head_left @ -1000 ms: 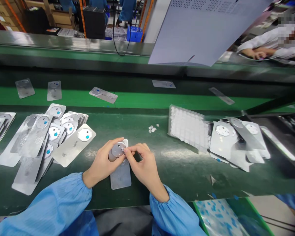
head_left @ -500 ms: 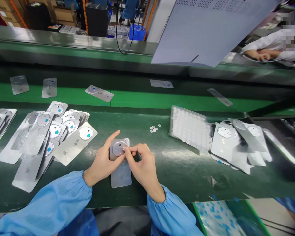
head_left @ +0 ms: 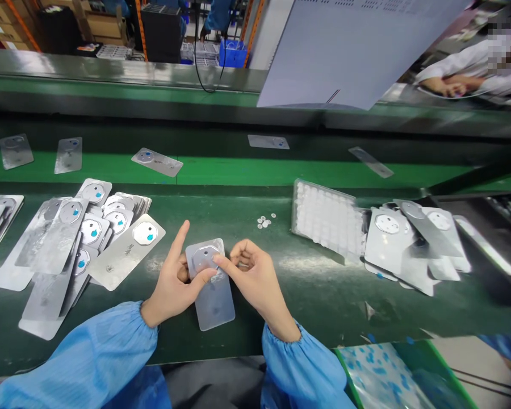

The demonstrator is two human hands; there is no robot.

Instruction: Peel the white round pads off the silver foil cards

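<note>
A silver rectangular plate [head_left: 210, 295] with a round disc near its top lies on the dark green bench in front of me. My left hand [head_left: 174, 281] holds its left edge, thumb pressed on the plate below the disc and index finger stretched up. My right hand [head_left: 253, 278] is at the plate's right edge, index fingertip touching the disc and the other fingers curled. Whether a small part is pinched in them is too small to see.
A fanned pile of similar plates [head_left: 80, 238] with blue dots lies to the left, another pile [head_left: 409, 238] to the right beside a white blister tray [head_left: 326, 218]. Tiny white discs [head_left: 264, 220] lie behind my hands. Single plates ride the green conveyor [head_left: 238, 170]. Another person's hands [head_left: 445, 86] rest far right.
My left index finger has lifted off the plate and points up. The plate has tilted slightly and shows more. The plates on the conveyor have drifted left.
</note>
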